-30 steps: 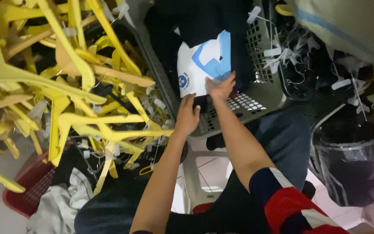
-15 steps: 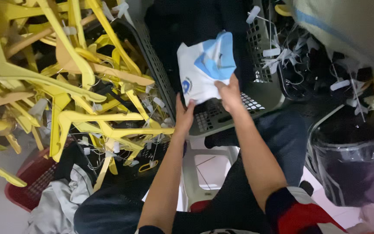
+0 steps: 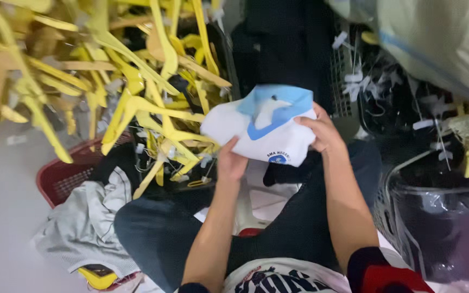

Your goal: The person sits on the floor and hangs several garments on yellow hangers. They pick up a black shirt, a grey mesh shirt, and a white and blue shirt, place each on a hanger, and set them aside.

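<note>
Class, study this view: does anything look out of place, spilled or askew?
Yes. The yellow hangers lie in a tangled heap, pointing every way, and a grey garment spills over the red basket rim.

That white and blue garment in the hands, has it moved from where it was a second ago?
Yes. The white and blue garment has come up off the dark basket and toward the yellow hangers.

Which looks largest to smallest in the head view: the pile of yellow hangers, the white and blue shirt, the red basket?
1. pile of yellow hangers
2. white and blue shirt
3. red basket, though clothes partly hide it, so this is unsure.
</note>
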